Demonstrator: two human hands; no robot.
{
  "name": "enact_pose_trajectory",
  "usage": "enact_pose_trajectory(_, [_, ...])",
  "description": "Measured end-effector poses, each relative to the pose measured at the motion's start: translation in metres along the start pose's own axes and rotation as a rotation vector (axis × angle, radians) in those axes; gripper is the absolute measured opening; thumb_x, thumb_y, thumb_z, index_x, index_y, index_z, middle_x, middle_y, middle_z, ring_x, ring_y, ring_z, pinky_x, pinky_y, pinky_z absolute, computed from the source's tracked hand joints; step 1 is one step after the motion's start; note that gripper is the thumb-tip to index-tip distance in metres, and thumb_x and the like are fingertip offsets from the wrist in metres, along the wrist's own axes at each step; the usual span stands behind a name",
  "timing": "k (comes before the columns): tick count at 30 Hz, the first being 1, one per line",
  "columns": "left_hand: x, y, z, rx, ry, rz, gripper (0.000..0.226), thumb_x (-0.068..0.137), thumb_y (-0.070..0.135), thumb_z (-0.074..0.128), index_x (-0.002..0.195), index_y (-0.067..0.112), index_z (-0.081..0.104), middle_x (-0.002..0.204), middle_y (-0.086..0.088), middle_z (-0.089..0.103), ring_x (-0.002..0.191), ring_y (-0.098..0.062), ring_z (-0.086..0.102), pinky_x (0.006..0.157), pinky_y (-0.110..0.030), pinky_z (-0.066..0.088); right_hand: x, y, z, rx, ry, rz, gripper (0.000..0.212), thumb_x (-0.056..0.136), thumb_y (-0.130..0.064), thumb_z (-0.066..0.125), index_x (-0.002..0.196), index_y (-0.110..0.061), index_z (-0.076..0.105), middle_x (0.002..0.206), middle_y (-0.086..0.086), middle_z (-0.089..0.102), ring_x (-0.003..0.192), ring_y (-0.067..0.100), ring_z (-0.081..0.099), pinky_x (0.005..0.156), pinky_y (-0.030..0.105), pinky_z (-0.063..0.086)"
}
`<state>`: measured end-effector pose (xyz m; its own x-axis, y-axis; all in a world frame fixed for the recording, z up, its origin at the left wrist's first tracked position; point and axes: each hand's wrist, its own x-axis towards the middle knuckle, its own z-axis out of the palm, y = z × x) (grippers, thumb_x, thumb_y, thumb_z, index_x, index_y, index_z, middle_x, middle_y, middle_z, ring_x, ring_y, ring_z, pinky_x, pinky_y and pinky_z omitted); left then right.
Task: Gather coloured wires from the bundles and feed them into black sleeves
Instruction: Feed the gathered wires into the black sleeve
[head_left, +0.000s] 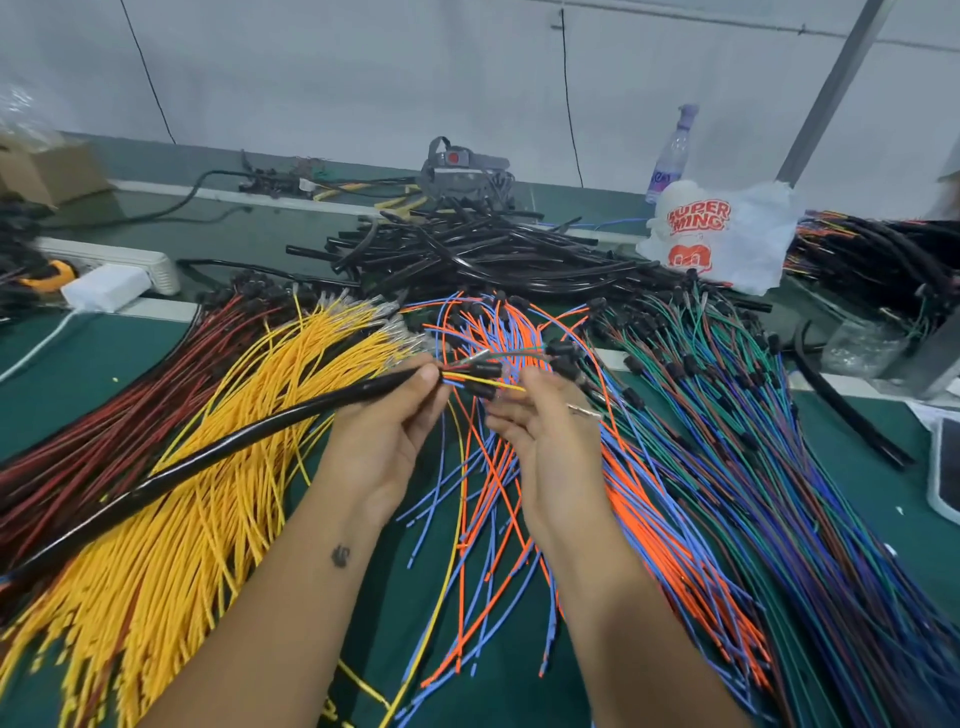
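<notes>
My left hand (387, 426) grips the end of a long black sleeve (208, 457) that runs down to the lower left over the yellow wires. A small group of coloured wires (480, 375) with black connectors sticks out of the sleeve's mouth. My right hand (530, 421) pinches those wire ends just right of the sleeve. Below the hands lie bundles: dark red wires (104, 415), yellow wires (197, 519), orange and blue wires (498, 519), and green, blue and brown wires (779, 467). A heap of black sleeves (467, 254) lies at the back.
A white plastic bag (722, 234) with red print and a spray bottle (670, 156) stand at the back right. A white power strip (119, 265) and cardboard box (47, 171) sit at the left. More sleeved harnesses (872, 249) pile up far right.
</notes>
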<state>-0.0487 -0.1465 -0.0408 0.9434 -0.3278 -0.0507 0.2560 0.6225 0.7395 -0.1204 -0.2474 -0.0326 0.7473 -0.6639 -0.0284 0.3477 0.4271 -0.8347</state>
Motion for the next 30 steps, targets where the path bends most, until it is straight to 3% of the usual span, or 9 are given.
enact_pose_trajectory(2, [0.001, 0.0, 0.0, 0.015, 0.011, 0.017, 0.012, 0.084, -0.004, 0.062, 0.086, 0.005, 0.067, 0.077, 0.003, 0.072, 0.075, -0.007, 0.069, 0.066, -0.016, 0.054, 0.003, 0.002, -0.003, -0.066, 0.061, -0.084, 0.015, 0.092, -0.006, 0.059, 0.08, -0.013, 0.055, 0.055, 0.0, 0.052, 0.049, 0.011, 0.05, 0.051, 0.023, 0.043])
enact_pose_trajectory(5, [0.002, 0.002, -0.001, 0.016, 0.003, -0.001, 0.012, 0.084, -0.006, 0.061, 0.086, 0.005, 0.067, 0.077, 0.002, 0.072, 0.075, -0.008, 0.069, 0.067, -0.016, 0.055, 0.007, 0.0, -0.009, -0.098, 0.074, -0.162, 0.019, 0.091, -0.003, 0.061, 0.075, -0.013, 0.056, 0.051, -0.002, 0.055, 0.042, 0.01, 0.05, 0.043, 0.019, 0.041])
enact_pose_trajectory(9, [0.004, 0.004, -0.005, 0.08, -0.062, -0.013, 0.017, 0.084, -0.008, 0.061, 0.091, 0.005, 0.069, 0.09, -0.003, 0.072, 0.084, -0.009, 0.069, 0.072, -0.016, 0.053, 0.006, -0.006, -0.013, -0.106, -0.005, -0.158, 0.016, 0.091, 0.003, 0.059, 0.078, -0.006, 0.062, 0.059, 0.001, 0.064, 0.05, 0.011, 0.059, 0.049, 0.02, 0.047])
enact_pose_trajectory(13, [0.001, 0.004, -0.004, 0.076, -0.102, -0.03, 0.022, 0.083, -0.01, 0.06, 0.087, 0.01, 0.07, 0.093, -0.006, 0.073, 0.085, -0.01, 0.069, 0.071, -0.016, 0.053, 0.003, -0.005, -0.012, -0.203, -0.043, -0.186, 0.015, 0.091, 0.002, 0.059, 0.078, -0.005, 0.064, 0.061, 0.002, 0.065, 0.049, 0.009, 0.057, 0.048, 0.018, 0.046])
enact_pose_trajectory(19, [-0.004, -0.001, 0.001, 0.185, -0.137, 0.009, 0.023, 0.081, -0.009, 0.062, 0.087, 0.011, 0.072, 0.089, -0.005, 0.075, 0.083, -0.012, 0.071, 0.069, -0.016, 0.053, -0.002, -0.001, -0.005, -0.46, -0.038, -0.286, 0.018, 0.082, -0.003, 0.072, 0.071, -0.017, 0.068, 0.056, -0.011, 0.063, 0.05, -0.002, 0.052, 0.057, 0.016, 0.042])
enact_pose_trajectory(25, [-0.001, 0.002, 0.001, 0.083, -0.01, 0.051, 0.022, 0.082, -0.01, 0.062, 0.085, 0.01, 0.07, 0.08, 0.001, 0.074, 0.078, -0.008, 0.07, 0.067, -0.015, 0.053, -0.001, -0.004, -0.005, -0.237, -0.009, -0.252, 0.014, 0.087, 0.006, 0.062, 0.079, -0.005, 0.064, 0.055, -0.003, 0.064, 0.048, 0.006, 0.058, 0.049, 0.016, 0.047])
enact_pose_trajectory(30, [0.0, -0.003, 0.008, 0.091, -0.061, 0.041, 0.022, 0.083, -0.01, 0.06, 0.089, 0.01, 0.069, 0.081, 0.0, 0.073, 0.076, -0.007, 0.069, 0.068, -0.015, 0.053, 0.002, 0.001, -0.006, -0.24, -0.014, -0.229, 0.018, 0.089, 0.0, 0.062, 0.074, -0.009, 0.064, 0.056, -0.002, 0.062, 0.044, 0.006, 0.053, 0.046, 0.017, 0.044])
